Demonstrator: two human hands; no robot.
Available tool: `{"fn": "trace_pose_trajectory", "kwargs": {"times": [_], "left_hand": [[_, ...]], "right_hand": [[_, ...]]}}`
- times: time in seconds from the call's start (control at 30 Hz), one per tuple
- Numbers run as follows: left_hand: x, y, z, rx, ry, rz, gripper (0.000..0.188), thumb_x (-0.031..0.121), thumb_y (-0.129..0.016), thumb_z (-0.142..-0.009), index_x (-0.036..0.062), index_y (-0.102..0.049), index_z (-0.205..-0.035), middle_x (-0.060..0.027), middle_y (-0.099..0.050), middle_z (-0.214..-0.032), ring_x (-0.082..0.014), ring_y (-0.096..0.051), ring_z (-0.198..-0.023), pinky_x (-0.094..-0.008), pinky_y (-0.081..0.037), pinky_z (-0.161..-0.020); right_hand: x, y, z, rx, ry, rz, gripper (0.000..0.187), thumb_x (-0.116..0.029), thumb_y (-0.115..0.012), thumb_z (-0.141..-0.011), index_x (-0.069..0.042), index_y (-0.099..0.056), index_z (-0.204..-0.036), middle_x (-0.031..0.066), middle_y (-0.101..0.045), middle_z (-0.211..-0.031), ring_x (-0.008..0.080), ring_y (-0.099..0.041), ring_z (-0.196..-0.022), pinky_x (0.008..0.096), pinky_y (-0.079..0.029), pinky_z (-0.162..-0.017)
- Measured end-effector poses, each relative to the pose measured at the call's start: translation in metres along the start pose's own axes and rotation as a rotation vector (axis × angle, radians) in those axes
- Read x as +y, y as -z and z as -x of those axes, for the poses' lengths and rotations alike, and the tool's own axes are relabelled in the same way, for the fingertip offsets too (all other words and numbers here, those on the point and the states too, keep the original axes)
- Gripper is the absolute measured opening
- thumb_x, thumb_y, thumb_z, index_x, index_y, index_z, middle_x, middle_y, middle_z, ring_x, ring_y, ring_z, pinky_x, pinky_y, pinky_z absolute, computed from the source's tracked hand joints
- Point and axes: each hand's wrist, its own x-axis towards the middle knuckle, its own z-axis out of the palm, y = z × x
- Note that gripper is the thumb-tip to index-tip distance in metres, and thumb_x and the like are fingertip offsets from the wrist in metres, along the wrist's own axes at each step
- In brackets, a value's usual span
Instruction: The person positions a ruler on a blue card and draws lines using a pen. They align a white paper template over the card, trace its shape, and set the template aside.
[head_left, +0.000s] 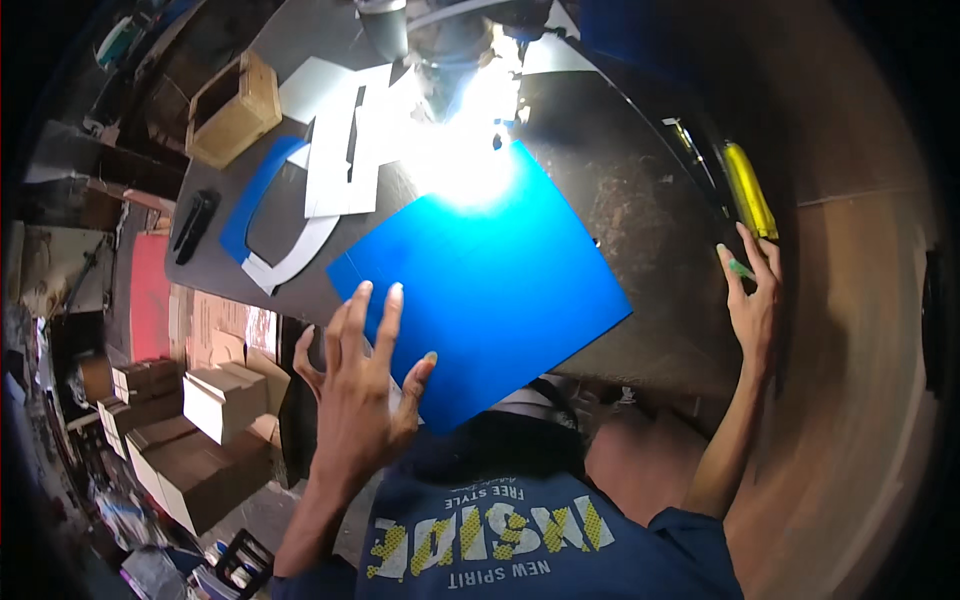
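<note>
Head cam: blue sheet (pixel 500 270), centre
Left hand (pixel 360 388): 8 o'clock, fingers spread loose
Right hand (pixel 753 300): 3 o'clock, at green thing (pixel 741 268), can't tell if gripped

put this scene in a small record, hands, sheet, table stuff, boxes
left hand: fingers spread over the blue sheet's left edge
right hand: thumb and fingers around a small green item; grip unclear
sheet: blue sheet, on the dark table, glare at its far corner
table, left: open wooden box, black item
table, right: yellow item
boxes: cardboard boxes, left of the person
</note>
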Motion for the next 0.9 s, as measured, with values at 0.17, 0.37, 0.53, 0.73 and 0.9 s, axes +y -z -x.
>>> {"fn": "trace_pose_trajectory", "kwargs": {"times": [0.17,0.37,0.53,0.73,0.9], "left_hand": [[0.001,-0.006,-0.034,0.202,-0.147,0.024,0.073,0.043,-0.065,-0.096,0.0039,-0.042,-0.153,-0.0271,-0.040,-0.153,-0.0376,-0.038,-0.144,-0.0551,-0.021,-0.117],[0.020,-0.022,-0.074,0.151,-0.222,-0.037,0.081,0.061,-0.053,-0.097,0.0029,-0.042,-0.153,-0.0243,-0.039,-0.157,-0.0373,-0.031,-0.150,-0.0610,-0.010,-0.121],[0.023,-0.029,-0.053,0.100,-0.125,-0.088,0.090,0.069,-0.052,-0.093,0.0110,-0.033,-0.159,-0.0208,-0.029,-0.163,-0.0338,-0.018,-0.154,-0.0622,-0.002,-0.120],[0.017,-0.025,-0.047,0.087,-0.075,-0.109,0.101,0.074,-0.054,-0.088,0.0086,-0.030,-0.160,-0.0184,-0.029,-0.163,-0.0325,-0.017,-0.155,-0.0623,-0.003,-0.119],[0.008,-0.016,-0.049,0.163,-0.119,0.100,0.116,0.062,-0.077,-0.080,-0.0020,-0.021,-0.159,-0.0224,-0.039,-0.156,-0.0334,-0.033,-0.147,-0.0547,-0.013,-0.120]], "right_hand": [[-0.004,-0.003,0.003,-0.014,-0.022,0.139,0.035,-0.027,-0.070,-0.098,-0.003,-0.066,-0.123,0.0127,-0.061,-0.113,0.0304,-0.062,-0.107,0.0455,-0.051,-0.091],[-0.021,0.001,-0.009,-0.244,-0.170,0.036,0.031,-0.028,-0.072,-0.097,-0.001,-0.057,-0.100,0.0104,-0.058,-0.087,0.0250,-0.059,-0.084,0.0397,-0.048,-0.081],[-0.025,-0.005,-0.003,-0.111,-0.122,-0.170,0.027,-0.023,-0.068,-0.101,-0.003,-0.051,-0.092,0.0015,-0.048,-0.076,0.0125,-0.047,-0.070,0.0302,-0.042,-0.064],[-0.013,-0.009,-0.012,-0.082,-0.240,-0.505,0.020,-0.021,-0.064,-0.103,-0.003,-0.066,-0.113,-0.0058,-0.053,-0.080,0.0035,-0.045,-0.073,0.0207,-0.037,-0.064],[-0.033,0.012,-0.015,-0.202,-0.240,-0.403,0.034,-0.024,-0.070,-0.099,0.000,-0.069,-0.122,-0.0035,-0.061,-0.086,0.0043,-0.051,-0.076,0.0210,-0.041,-0.067]]}}
